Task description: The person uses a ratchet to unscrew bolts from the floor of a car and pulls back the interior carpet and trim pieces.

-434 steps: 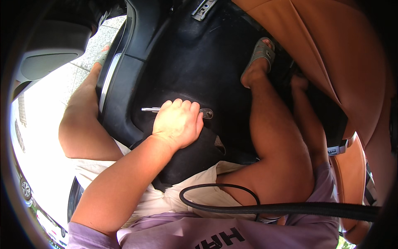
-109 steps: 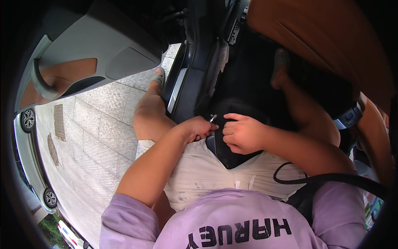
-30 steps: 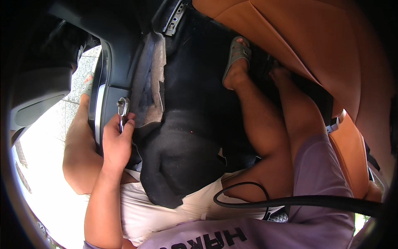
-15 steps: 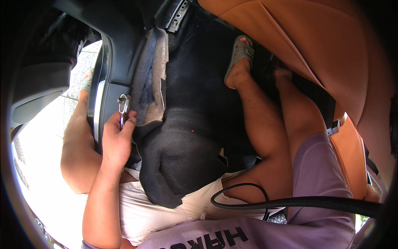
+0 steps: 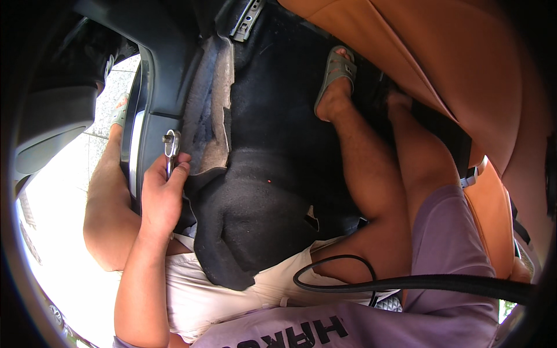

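My left hand (image 5: 163, 188) is closed around the handle of a chrome ratchet wrench (image 5: 171, 144). The ratchet's head points up and away, with its square drive showing at the upper left. It is held above the grey door sill trim, beside a strip of exposed padding (image 5: 219, 136) at the carpet's cut edge. Stretched far forward, my right hand (image 5: 399, 102) lies in shadow beside the orange-brown seat (image 5: 458, 64). Its fingers are hidden, so whether it holds anything cannot be made out.
Black floor carpet (image 5: 278, 127) covers the footwell, with a loose flap (image 5: 232, 249) folded toward my lap. A metal seat rail (image 5: 248, 20) is at the far end. A black cable (image 5: 429, 282) crosses my lap. My sandalled foot (image 5: 338, 78) rests on the carpet. At left is the open door (image 5: 55, 127).
The view has shifted very slightly. My left hand still holds the ratchet in nearly the same place, and my right arm stays stretched forward.
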A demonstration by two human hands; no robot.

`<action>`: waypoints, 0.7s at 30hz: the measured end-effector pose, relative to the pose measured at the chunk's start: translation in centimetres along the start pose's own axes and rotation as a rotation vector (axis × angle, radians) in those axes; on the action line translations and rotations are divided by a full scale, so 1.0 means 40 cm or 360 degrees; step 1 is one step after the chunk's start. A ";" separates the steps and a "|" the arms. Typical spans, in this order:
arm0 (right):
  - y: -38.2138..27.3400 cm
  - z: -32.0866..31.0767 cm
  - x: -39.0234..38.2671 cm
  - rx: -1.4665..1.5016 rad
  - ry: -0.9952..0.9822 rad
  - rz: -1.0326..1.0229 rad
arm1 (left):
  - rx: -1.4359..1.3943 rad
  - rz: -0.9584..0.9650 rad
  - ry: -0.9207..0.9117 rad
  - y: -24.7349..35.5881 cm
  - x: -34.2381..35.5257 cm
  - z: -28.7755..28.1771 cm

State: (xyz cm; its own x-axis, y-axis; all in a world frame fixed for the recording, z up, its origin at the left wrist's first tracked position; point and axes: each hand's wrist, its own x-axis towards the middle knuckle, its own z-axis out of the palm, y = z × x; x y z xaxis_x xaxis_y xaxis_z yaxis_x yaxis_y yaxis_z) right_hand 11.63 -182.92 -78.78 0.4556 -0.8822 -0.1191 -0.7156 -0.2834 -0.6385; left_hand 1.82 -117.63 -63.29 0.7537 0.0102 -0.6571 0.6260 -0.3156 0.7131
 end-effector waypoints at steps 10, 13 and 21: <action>-0.046 -0.023 -0.047 0.0178 -0.0136 0.0262 | -0.0052 -0.0050 -0.0010 -0.003 0.003 0.004; -0.059 -0.027 -0.070 0.0250 -0.0132 0.0357 | -0.0048 -0.0051 0.0012 0.001 0.001 0.007; -0.076 -0.031 -0.090 0.0119 -0.0097 0.0378 | -0.0102 -0.0096 -0.0018 0.018 -0.005 0.010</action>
State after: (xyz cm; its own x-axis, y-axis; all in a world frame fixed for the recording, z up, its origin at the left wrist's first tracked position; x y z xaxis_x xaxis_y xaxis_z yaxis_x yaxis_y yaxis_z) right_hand 11.48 -179.34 -75.47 0.3121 -0.8958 -0.3164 -0.7661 -0.0404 -0.6415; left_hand 2.03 -118.25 -62.77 0.7123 0.0165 -0.7017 0.6819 -0.2532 0.6862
